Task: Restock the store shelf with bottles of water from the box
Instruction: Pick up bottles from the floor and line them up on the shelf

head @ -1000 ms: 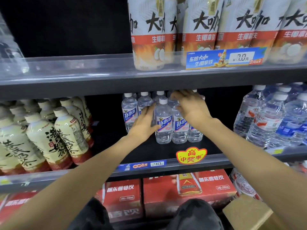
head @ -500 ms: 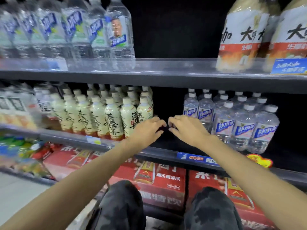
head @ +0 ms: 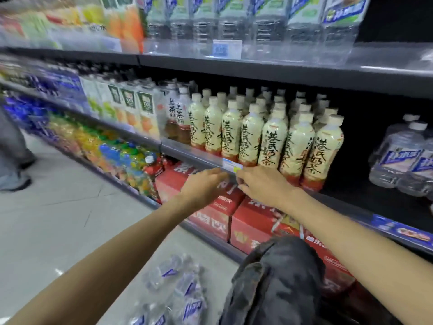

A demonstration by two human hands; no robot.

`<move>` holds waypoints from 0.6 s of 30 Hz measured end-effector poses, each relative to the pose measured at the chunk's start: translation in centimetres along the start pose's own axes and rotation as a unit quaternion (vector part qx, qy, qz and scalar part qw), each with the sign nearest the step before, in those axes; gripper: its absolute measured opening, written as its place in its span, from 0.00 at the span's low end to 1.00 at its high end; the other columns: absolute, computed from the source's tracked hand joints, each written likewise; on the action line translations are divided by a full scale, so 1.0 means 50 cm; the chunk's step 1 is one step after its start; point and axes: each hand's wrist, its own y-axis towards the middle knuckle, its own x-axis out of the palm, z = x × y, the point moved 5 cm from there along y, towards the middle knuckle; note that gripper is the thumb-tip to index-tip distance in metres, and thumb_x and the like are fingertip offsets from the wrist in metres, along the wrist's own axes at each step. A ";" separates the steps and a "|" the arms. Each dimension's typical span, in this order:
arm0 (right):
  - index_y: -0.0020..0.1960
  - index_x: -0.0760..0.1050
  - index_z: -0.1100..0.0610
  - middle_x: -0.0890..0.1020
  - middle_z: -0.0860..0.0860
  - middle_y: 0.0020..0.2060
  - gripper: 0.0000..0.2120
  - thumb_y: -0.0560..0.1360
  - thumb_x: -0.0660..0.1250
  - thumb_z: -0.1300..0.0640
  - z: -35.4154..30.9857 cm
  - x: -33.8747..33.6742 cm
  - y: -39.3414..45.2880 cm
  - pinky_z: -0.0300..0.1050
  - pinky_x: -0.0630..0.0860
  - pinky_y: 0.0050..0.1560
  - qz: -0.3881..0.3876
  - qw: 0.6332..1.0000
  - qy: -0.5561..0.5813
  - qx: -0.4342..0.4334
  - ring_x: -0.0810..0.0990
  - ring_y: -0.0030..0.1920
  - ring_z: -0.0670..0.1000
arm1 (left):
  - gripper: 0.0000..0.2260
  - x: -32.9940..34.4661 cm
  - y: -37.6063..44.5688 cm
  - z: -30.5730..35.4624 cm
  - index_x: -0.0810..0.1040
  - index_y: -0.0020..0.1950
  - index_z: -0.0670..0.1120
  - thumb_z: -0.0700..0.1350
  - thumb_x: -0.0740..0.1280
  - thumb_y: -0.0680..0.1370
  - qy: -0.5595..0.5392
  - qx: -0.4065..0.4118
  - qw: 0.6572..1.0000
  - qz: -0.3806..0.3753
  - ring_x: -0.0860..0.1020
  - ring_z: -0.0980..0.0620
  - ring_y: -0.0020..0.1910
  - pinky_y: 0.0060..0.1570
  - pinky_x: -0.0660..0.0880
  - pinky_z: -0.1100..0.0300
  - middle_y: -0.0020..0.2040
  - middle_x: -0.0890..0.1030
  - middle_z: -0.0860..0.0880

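Clear water bottles with blue labels [head: 403, 156] stand on the dark middle shelf [head: 192, 154] at the far right. More of the same bottles, in clear plastic wrap [head: 173, 289], lie on the floor by my knee. My left hand [head: 203, 186] and my right hand [head: 264, 186] hover side by side in front of the shelf's front edge, below the milk tea bottles. Both hold nothing, with fingers loosely curled. No box is in view.
Cream milk tea bottles [head: 250, 137] fill the shelf behind my hands. Red cartons [head: 210, 207] sit on the bottom level. Large water bottles [head: 257, 22] line the top shelf. Another person's legs [head: 11, 156] stand at the far left on the grey floor.
My hands have left the water bottles on the shelf and moved left and down to the shelf edge. The view swung left, and the wrapped bottles on the floor came into sight.
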 end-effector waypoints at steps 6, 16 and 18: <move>0.56 0.72 0.54 0.81 0.53 0.52 0.08 0.80 0.57 0.55 -0.133 0.174 0.078 0.49 0.69 0.39 -0.106 0.993 -0.017 -0.046 0.80 0.52 0.57 | 0.15 0.137 -0.105 -0.163 0.73 0.65 0.53 0.49 0.65 0.79 0.004 -0.057 0.997 -0.057 0.78 0.48 0.57 0.48 0.77 0.54 0.64 0.76 0.52; 0.62 0.70 0.57 0.79 0.57 0.57 0.14 0.77 0.57 0.63 -0.210 0.506 0.031 0.49 0.71 0.45 -0.326 0.945 0.001 -0.038 0.79 0.56 0.59 | 0.16 0.461 -0.258 -0.247 0.70 0.67 0.52 0.49 0.63 0.79 -0.054 -0.105 0.968 -0.221 0.76 0.48 0.61 0.50 0.76 0.53 0.64 0.76 0.50; 0.63 0.69 0.56 0.79 0.57 0.58 0.14 0.78 0.56 0.63 -0.204 0.562 0.006 0.49 0.72 0.47 -0.365 0.930 0.017 -0.026 0.79 0.57 0.59 | 0.17 0.520 -0.281 -0.239 0.70 0.68 0.52 0.49 0.64 0.79 -0.074 -0.115 0.960 -0.245 0.76 0.47 0.61 0.51 0.76 0.53 0.64 0.76 0.51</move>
